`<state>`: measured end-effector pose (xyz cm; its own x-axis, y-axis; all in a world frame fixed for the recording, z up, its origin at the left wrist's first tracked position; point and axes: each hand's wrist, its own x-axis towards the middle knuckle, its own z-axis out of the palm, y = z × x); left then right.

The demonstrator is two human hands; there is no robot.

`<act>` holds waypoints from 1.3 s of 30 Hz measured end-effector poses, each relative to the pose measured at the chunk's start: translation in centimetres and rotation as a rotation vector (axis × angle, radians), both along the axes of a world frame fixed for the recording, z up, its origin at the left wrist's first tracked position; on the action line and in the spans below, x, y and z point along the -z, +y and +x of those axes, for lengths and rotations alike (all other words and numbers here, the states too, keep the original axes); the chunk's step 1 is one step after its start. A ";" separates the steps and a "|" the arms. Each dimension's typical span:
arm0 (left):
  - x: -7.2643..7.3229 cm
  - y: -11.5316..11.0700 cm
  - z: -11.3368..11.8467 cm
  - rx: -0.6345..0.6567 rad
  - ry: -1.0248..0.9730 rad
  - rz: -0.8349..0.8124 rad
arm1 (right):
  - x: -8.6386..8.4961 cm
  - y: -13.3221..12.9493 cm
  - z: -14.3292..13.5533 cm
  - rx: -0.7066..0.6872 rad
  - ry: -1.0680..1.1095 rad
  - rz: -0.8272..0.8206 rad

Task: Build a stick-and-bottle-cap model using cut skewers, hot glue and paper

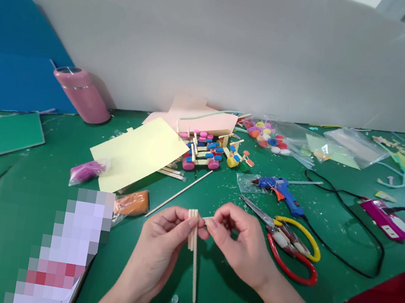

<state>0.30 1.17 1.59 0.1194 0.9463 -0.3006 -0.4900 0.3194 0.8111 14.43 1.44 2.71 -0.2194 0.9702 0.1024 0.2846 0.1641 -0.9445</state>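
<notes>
My left hand is closed on several thin wooden sticks, pinched between thumb and fingers. One stick is much longer than the others and points down toward me. My right hand is closed beside it, with thumb and fingers around a short piece of stick that reaches across to the bundle. I cannot make out whether that piece touches the others. Right of my right hand lie scissors with one yellow and one red handle. A single long stick rests on the table beyond my left hand.
Beyond the hands are a blue glue gun, small stick-built models, yellow paper and a bag of coloured pieces. A black cord runs to a purple power strip. A pink bottle stands at left; a blurred-out phone-like object lies nearer.
</notes>
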 end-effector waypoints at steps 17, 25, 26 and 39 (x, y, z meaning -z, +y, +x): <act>0.9 -1.0 1.5 0.202 0.030 0.074 | 1.2 0.9 0.4 0.014 0.108 -0.022; 1.0 -1.1 1.7 0.136 0.117 0.098 | 1.0 0.7 3.3 0.112 -0.106 0.117; 0.8 -1.1 1.7 0.112 0.128 0.099 | 1.1 0.6 4.7 0.175 -0.170 0.140; 0.8 -0.8 0.9 0.108 0.165 0.123 | 4.8 -2.7 16.4 0.132 -0.961 -0.066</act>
